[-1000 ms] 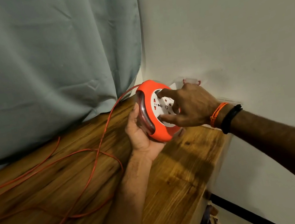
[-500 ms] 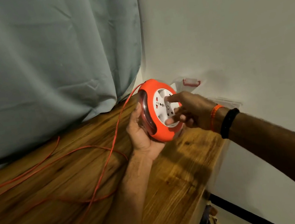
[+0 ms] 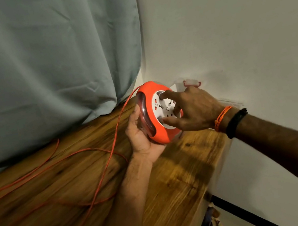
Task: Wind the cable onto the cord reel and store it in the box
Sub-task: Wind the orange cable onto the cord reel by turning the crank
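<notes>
- Winding looks only partly done: a long run of orange cable (image 3: 103, 172) lies in loose loops across the wooden table (image 3: 185, 176) to the left, and no box is in view.
- The cord reel (image 3: 156, 111) is held upright at the table's far right corner, near the wall.
- The left hand (image 3: 140, 136) cups the reel from below, fingers curled round its rim.
- The right hand (image 3: 193, 109) reaches in from the right, fingertips spread on the white socket face, gripping it as if to turn.

- The round plastic cord reel (image 3: 157, 133) is bright orange, with a white socket face (image 3: 165, 108) that has small red marks.
- The thin cable (image 3: 111, 155) is orange.
- The wooden table (image 3: 185, 176) is golden brown with dark grain streaks.
- The cloth curtain (image 3: 45, 61) is plain pale grey-green.
- The wall (image 3: 238, 27) is off-white.
- Two wristbands: one orange (image 3: 222, 117), one black (image 3: 235, 123).
</notes>
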`<state>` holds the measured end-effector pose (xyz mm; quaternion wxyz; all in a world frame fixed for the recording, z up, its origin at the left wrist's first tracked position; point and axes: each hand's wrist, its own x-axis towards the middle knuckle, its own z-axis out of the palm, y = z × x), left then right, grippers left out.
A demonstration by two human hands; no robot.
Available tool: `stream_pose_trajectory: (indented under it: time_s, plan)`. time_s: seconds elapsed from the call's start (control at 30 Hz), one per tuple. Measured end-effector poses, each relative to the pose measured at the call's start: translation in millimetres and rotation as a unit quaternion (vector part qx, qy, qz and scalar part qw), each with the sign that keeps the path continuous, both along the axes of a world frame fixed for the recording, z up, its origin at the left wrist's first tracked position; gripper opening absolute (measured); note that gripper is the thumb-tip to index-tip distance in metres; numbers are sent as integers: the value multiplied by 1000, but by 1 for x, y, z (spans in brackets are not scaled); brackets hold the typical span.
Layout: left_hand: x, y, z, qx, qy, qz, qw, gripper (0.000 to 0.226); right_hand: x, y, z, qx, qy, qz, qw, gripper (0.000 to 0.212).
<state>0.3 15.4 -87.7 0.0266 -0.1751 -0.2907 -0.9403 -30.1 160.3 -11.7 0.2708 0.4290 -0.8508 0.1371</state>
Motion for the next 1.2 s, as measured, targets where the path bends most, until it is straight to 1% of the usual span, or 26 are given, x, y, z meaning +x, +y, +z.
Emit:
stream_pose_trajectory:
  time_s: [0.13,0.2,0.23,0.27,0.3,0.33,0.37,0.4,0.43,0.47,0.53,0.57,0.6,0.63,0.67,0.7,0.73,0.77,0.8,0.83,0.9,1.03,1.1,1.2]
  plan:
    - [0,1,0,9,6,-2,1000,101,-7,-5,0,13,-4,9,1000,63]
    - [1,3,1,10,10,5,1000,100,-8,-8,1,2,-28,-6,1000,60]
    - [2,4,2,9,13,10,1000,97,-6,-11,0,-25,-55,-25,998,56]
    - [3,5,2,10,12,15,1000,91,-3,-14,-1,-81,-107,-51,990,49]
    - [3,6,3,10,10,20,1000,83,1,-17,1,-177,-223,-74,956,40]
    - [3,6,4,7,8,23,1000,73,2,-20,2,-291,-393,-77,869,33]
    - [3,7,5,1,11,21,1000,64,4,-23,3,-380,-555,-61,738,27]
    - [4,7,6,-2,15,15,1000,60,6,-23,3,-422,-646,-43,635,22]
    - [5,7,6,-1,14,5,1000,60,6,-22,2,-433,-683,-34,588,19]
    - [5,6,6,1,12,-6,1000,63,5,-21,1,-430,-694,-33,577,20]
    - [5,5,5,4,5,-10,1000,68,6,-20,1,-418,-689,-29,591,23]
    - [4,5,5,2,0,-2,1000,70,8,-19,2,-410,-678,-35,609,27]
    - [3,4,4,-1,-5,5,1000,73,9,-17,3,-397,-659,-45,637,30]
    - [1,3,4,-1,-7,11,1000,77,9,-15,3,-376,-630,-61,677,33]
    - [0,3,3,2,-7,17,1000,80,8,-13,4,-347,-583,-85,730,36]
    - [0,2,2,3,-6,23,1000,83,6,-10,4,-312,-513,-109,792,41]
    - [-1,1,1,0,-8,31,999,85,4,-7,4,-266,-425,-126,856,46]
    - [-1,0,0,-3,-12,36,999,86,3,-4,4,-215,-327,-133,910,46]
    - [-2,0,-1,-3,-10,35,999,85,3,-1,4,-175,-240,-126,946,44]
    - [-1,0,-1,-2,-7,29,1000,82,3,1,4,-145,-175,-111,968,41]
    - [-1,0,-2,-2,-8,18,1000,81,5,4,5,-98,-98,-78,987,43]
    - [-1,1,-1,-6,1,1,1000,90,4,4,2,-42,-27,-43,998,59]
    - [0,1,-1,-4,5,-3,1000,95,3,2,1,-30,-8,-30,999,63]
    - [-1,1,-1,1,7,2,1000,98,0,-3,-2,-28,-12,-26,999,66]
